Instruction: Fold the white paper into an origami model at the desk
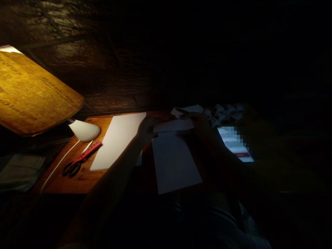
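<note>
Both hands hold a white sheet of paper (173,126) by its opposite ends, and its far part looks folded into a strip. My left hand (146,131) is closed on the left end, its fingers dim in shadow. At the right end, my right hand (198,121) pinches the paper. Below them another white surface, a flat sheet (176,164), lies toward me; I cannot tell whether it joins the strip. Left of my left hand lies a stack of white paper (118,140) in the lamplight.
A lamp with a printed yellow shade (36,93) and white base (84,130) stands left. Scissors (71,168) lie beside a red perforated strip (88,152). Crumpled or folded paper pieces (223,112) sit at the back right, near a lit phone screen (232,141). The wooden table (62,185) is dark on the right.
</note>
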`<state>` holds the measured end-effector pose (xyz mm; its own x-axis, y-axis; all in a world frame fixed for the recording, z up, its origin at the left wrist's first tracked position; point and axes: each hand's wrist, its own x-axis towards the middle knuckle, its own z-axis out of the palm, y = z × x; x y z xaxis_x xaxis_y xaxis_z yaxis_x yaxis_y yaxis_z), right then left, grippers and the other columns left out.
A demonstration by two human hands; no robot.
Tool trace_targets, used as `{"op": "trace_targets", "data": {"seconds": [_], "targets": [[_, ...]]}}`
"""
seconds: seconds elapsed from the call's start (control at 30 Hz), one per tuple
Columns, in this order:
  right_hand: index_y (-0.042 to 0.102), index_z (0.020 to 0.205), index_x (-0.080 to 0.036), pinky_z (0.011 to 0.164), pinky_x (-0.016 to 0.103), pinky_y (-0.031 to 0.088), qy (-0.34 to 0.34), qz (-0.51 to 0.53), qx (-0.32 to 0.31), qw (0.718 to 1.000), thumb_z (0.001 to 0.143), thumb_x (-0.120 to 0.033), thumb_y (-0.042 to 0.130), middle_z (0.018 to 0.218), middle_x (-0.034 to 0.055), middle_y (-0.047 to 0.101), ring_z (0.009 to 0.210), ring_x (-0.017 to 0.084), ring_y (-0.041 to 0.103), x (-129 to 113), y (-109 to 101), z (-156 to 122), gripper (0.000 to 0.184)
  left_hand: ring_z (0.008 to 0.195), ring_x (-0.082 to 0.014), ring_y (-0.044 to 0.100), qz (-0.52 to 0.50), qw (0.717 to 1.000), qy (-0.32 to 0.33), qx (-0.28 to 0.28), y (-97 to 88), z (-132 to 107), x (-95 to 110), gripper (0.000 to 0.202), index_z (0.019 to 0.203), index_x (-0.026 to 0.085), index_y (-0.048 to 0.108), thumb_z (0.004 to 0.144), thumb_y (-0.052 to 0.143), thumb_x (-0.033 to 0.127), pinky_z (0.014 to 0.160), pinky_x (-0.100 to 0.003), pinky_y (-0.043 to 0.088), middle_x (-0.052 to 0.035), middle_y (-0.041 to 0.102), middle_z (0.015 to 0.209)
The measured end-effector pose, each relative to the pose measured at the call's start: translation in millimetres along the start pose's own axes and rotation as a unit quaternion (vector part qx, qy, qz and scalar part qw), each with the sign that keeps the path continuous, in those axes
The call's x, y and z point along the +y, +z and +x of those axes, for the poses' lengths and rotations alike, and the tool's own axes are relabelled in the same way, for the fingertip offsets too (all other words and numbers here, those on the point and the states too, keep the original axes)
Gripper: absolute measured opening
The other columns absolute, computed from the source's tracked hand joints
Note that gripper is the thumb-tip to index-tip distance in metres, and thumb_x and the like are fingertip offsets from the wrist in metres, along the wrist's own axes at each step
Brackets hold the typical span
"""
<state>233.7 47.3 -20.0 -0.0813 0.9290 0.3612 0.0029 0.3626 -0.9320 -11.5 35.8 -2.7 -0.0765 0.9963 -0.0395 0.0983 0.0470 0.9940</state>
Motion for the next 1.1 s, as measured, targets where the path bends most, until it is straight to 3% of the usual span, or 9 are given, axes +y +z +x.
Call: {"op": "trace_targets", "data": {"seconds": [0.07,0.17,0.3,0.37,0.43,0.6,0.8,0.97,1.1], "targets": [[0.078,0.068,-0.024,0.083,0.04,0.062,-0.011,-0.006,-0.004,1.0,0.077,-0.039,0.077,0.091,0.008,0.084,0.091,0.026,0.078,1,1,-1,0.017,0.082,-0.0228,0.075,-0.042,0.996,-0.005,-0.078,-2.6,1,-6,0.026,0.102,0.02,0.08,0.086,0.079,0.04,0.065,-0.03,0.06,-0.009,0.081,0.104],[0.08,0.078,-0.024,0.082,0.04,0.062,-0.012,0.0,0.006,1.0,0.081,-0.046,0.078,0.099,0.0096,0.083,0.093,0.026,0.078,3,3,-2,0.023,0.08,-0.0195,0.07,-0.05,0.987,0.009,-0.152,-5.9,4,-21,0.055,0.111,0.021,0.075,0.061,0.098,0.027,0.064,-0.027,0.055,-0.0067,0.077,0.108],[0.077,0.113,-0.027,0.083,0.041,0.062,0.02,0.031,0.062,0.997,0.089,-0.064,0.068,0.11,0.0088,0.081,0.098,0.026,0.077,12,3,0,0.045,0.095,-0.024,0.07,-0.048,0.992,0.085,-0.083,-6.9,13,-37,0.048,0.102,0.019,0.072,0.059,0.094,0.026,0.077,-0.031,0.056,-0.0065,0.076,0.101],[0.074,0.117,-0.027,0.085,0.043,0.062,0.051,0.06,0.062,0.995,0.094,-0.076,0.054,0.11,0.0089,0.08,0.1,0.027,0.077,16,3,1,0.057,0.095,-0.024,0.07,-0.049,0.993,0.092,-0.058,-6.3,17,-41,0.05,0.099,0.018,0.072,0.055,0.094,0.026,0.078,-0.032,0.055,-0.006,0.076,0.098],[0.074,0.11,-0.025,0.089,0.043,0.062,0.071,0.063,0.047,0.994,0.091,-0.08,0.054,0.111,0.0095,0.08,0.103,0.027,0.077,15,3,2,0.061,0.093,-0.0234,0.07,-0.053,0.993,0.094,-0.042,-5.5,19,-41,0.054,0.1,0.018,0.072,0.051,0.095,0.025,0.077,-0.031,0.055,-0.0062,0.076,0.099],[0.074,0.097,-0.02,0.083,0.041,0.061,0.112,0.004,-0.003,0.994,0.066,-0.058,0.09,0.099,0.0083,0.08,0.09,0.026,0.075,2,4,0,0.051,0.086,-0.0199,0.071,-0.068,0.993,0.089,-0.029,-3.6,15,-33,0.058,0.102,0.017,0.074,0.049,0.096,0.022,0.071,-0.027,0.055,-0.004,0.077,0.094],[0.073,0.092,-0.019,0.078,0.04,0.061,0.121,0.002,0.019,0.992,0.065,-0.046,0.09,0.092,0.0075,0.08,0.087,0.025,0.074,0,2,0,0.042,0.085,-0.0214,0.076,-0.133,0.989,0.06,-0.021,1.5,6,-24,0.05,0.1,0.017,0.071,0.059,0.097,0.03,0.072,-0.029,0.062,-0.0038,0.078,0.089],[0.072,0.098,-0.021,0.079,0.039,0.062,0.13,0.004,0.029,0.991,0.065,-0.039,0.09,0.09,0.0047,0.079,0.088,0.025,0.075,1,5,-1,0.041,0.088,-0.0275,0.078,-0.148,0.988,0.032,-0.023,9.0,5,-28,0.052,0.096,0.017,0.072,0.055,0.1,0.035,0.072,-0.037,0.067,-0.0091,0.082,0.096],[0.073,0.121,-0.023,0.073,0.038,0.063,0.149,-0.045,-0.06,0.986,0.065,-0.028,0.091,0.095,0.0049,0.08,0.086,0.026,0.076,-7,5,-7,0.058,0.072,-0.0171,0.071,-0.142,0.987,0.05,0.051,7.4,10,-32,0.044,0.086,0.016,0.073,0.059,0.097,0.04,0.067,-0.027,0.06,-0.0037,0.076,0.08]]}}
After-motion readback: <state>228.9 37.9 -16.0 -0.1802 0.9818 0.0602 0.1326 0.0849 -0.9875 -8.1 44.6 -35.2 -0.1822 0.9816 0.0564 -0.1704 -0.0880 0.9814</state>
